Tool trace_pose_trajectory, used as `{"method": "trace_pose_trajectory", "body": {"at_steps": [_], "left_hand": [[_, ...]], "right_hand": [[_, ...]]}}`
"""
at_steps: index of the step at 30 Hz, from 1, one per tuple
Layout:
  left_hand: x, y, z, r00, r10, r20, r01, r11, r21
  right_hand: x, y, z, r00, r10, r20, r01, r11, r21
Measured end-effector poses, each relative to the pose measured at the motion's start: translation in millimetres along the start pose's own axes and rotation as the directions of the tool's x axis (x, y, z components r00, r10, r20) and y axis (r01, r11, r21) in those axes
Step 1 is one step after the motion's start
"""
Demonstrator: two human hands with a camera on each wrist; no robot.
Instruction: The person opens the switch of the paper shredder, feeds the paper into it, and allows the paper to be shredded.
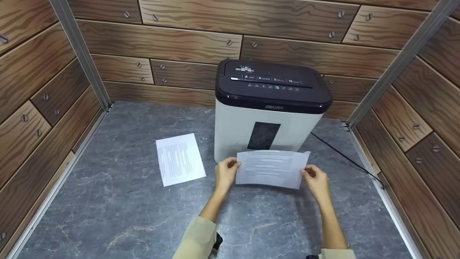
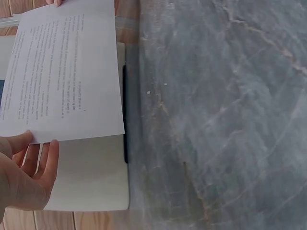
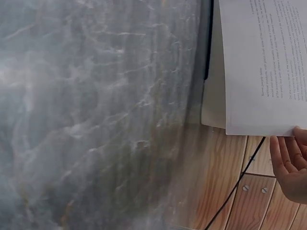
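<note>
A printed sheet of paper is held up in front of the paper shredder, slightly bowed along its length. My left hand pinches its left edge between thumb and fingers. At the opposite edge, my right hand pinches it the same way. In the left wrist view the thumb of the left hand lies on the printed face of the sheet. The right wrist view has the right hand at the sheet's edge, partly cut off by the frame.
A second printed sheet lies on the grey marbled surface, left of the shredder. The shredder's dark top has a long feed slot. A black cord runs from the shredder to the right wall. Wood-patterned panels enclose three sides.
</note>
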State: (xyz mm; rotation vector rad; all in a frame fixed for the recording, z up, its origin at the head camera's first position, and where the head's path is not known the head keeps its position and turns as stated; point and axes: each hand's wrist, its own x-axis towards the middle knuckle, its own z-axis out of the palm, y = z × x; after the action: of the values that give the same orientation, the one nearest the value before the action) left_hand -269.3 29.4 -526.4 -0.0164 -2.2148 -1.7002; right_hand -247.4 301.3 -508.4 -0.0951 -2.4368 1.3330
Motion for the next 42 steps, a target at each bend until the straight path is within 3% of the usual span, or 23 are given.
{"method": "trace_pose_trajectory", "body": {"at_steps": [7, 12, 19, 25, 31, 39, 42], "left_hand": [[2.4, 13.2, -5.8, 1.000, 0.010, -0.026, -0.009, 1.000, 0.023], [3.4, 20.8, -9.7, 0.998, 0.029, -0.048, -0.028, 1.000, 0.011], [5.4, 37.3, -18.8, 0.997, 0.036, -0.067, -0.042, 0.995, -0.085], [7.8, 56.6, -29.8, 0.993, 0.081, -0.092, -0.089, 0.992, -0.090], [9.8, 75.1, -37.9, 0.987, 0.124, -0.099, -0.136, 0.982, -0.130], [13.5, 100.6, -49.0, 0.971, 0.210, -0.110, -0.228, 0.955, -0.189], [17.6, 114.3, -54.7, 0.960, 0.256, -0.115, -0.276, 0.937, -0.214]], "right_hand": [[4, -14, -7, 0.998, -0.045, -0.036, 0.043, 0.998, -0.051], [6, -26, -11, 0.995, -0.079, -0.056, 0.080, 0.997, 0.009], [9, -45, -17, 0.992, -0.098, -0.081, 0.104, 0.991, 0.081], [7, -74, -27, 0.982, -0.149, -0.116, 0.164, 0.978, 0.131], [12, -86, -35, 0.957, -0.223, -0.185, 0.249, 0.960, 0.128], [13, -112, -50, 0.940, -0.252, -0.231, 0.288, 0.948, 0.135], [16, -123, -58, 0.923, -0.292, -0.252, 0.334, 0.932, 0.141]]}}
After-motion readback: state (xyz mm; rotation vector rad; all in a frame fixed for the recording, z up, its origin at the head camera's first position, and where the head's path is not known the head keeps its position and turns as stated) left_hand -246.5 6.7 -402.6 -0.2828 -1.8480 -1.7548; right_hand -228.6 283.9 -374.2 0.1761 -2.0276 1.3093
